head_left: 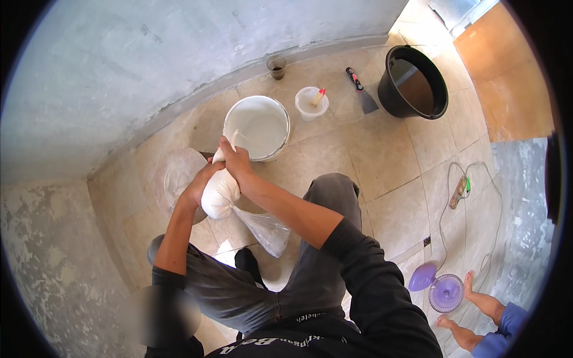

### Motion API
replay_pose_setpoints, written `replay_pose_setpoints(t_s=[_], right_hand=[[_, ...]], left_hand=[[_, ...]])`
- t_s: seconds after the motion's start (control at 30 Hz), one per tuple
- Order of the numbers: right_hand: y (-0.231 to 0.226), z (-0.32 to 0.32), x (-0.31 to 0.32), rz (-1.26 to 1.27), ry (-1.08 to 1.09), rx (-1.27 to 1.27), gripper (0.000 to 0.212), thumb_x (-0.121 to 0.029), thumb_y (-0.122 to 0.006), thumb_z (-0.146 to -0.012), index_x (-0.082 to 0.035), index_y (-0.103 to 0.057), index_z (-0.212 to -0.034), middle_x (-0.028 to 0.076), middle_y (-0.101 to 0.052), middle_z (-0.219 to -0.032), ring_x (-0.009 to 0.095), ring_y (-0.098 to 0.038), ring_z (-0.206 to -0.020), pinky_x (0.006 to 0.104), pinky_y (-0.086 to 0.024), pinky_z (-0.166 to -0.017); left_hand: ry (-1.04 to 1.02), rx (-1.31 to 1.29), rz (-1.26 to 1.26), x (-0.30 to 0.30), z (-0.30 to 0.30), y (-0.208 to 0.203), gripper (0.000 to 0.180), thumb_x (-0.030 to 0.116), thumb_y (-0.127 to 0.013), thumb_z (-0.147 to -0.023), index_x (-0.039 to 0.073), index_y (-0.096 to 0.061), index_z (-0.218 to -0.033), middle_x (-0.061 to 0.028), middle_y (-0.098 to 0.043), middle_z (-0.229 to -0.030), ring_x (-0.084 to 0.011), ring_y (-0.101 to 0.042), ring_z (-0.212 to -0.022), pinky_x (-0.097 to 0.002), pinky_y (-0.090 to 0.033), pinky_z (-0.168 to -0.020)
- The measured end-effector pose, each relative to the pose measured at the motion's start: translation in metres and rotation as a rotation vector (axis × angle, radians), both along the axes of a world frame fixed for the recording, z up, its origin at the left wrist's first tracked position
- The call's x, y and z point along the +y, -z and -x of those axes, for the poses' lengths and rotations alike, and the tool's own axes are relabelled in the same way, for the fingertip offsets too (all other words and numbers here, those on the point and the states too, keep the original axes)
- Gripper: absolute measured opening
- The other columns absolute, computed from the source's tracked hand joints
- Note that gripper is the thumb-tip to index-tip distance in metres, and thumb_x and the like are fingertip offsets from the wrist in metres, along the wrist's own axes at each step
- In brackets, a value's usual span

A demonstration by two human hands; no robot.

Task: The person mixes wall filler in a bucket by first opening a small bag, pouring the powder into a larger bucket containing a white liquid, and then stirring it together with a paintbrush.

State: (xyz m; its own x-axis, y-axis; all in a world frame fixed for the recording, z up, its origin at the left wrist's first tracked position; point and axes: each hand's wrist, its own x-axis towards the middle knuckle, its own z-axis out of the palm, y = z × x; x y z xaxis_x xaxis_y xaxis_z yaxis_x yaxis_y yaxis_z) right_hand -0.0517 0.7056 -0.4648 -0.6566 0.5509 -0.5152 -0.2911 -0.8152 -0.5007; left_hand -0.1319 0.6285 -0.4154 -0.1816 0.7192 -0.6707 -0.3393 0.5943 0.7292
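Note:
Both my hands grip a clear plastic bag [219, 197] full of white material, its tied tail hanging toward my knees. My left hand [202, 181] wraps the bag's left side, fingers closed on it. Farther up, my right hand [236, 160] squeezes the narrow end. That end points at the near rim of a white bucket [262, 108], with a thin white strand at its tip. Whitish material shows in the bucket. Beside my left hand lies a pale round lid [179, 170], partly hidden by my arm.
Along the wall stand a small glass [276, 74], a plastic tub [305, 108] with a red-tipped stick, a wide scraper [365, 98] and a black bucket [391, 98] of dark liquid. At right are a corded power strip [458, 192], a purple fan [446, 293] and another person's bare legs [486, 303].

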Motion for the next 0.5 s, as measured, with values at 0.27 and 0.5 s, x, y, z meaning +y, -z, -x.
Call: replay_pose_setpoints(t_s=[0.27, 0.5], right_hand=[[0.011, -0.003, -0.001, -0.207, 0.034, -0.048, 0.048, -0.044, -0.054, -0.093, 0.003, -0.052, -0.097, 0.011, -0.056, -0.083, 0.019, -0.064, -0.066, 0.0324, -0.052, -0.055], [0.020, -0.007, -0.003, -0.264, 0.060, -0.096, 0.045, -0.041, -0.049, -0.096, 0.004, -0.053, -0.098, 0.008, -0.056, -0.085, 0.019, -0.064, -0.066, 0.0284, -0.050, -0.059]], left_hand=[[0.107, 0.050, -0.057, -0.003, 0.006, 0.039, 0.044, 0.029, -0.046, -0.092, 0.002, -0.044, -0.128, -0.0094, -0.060, -0.108, -0.0166, -0.060, -0.091, -0.0313, -0.050, -0.081], [0.065, 0.321, -0.111, -0.010, -0.006, 0.063, 0.042, 0.028, -0.043, -0.095, -0.002, -0.046, -0.123, -0.0074, -0.056, -0.106, -0.0142, -0.055, -0.089, -0.0287, -0.046, -0.076]])
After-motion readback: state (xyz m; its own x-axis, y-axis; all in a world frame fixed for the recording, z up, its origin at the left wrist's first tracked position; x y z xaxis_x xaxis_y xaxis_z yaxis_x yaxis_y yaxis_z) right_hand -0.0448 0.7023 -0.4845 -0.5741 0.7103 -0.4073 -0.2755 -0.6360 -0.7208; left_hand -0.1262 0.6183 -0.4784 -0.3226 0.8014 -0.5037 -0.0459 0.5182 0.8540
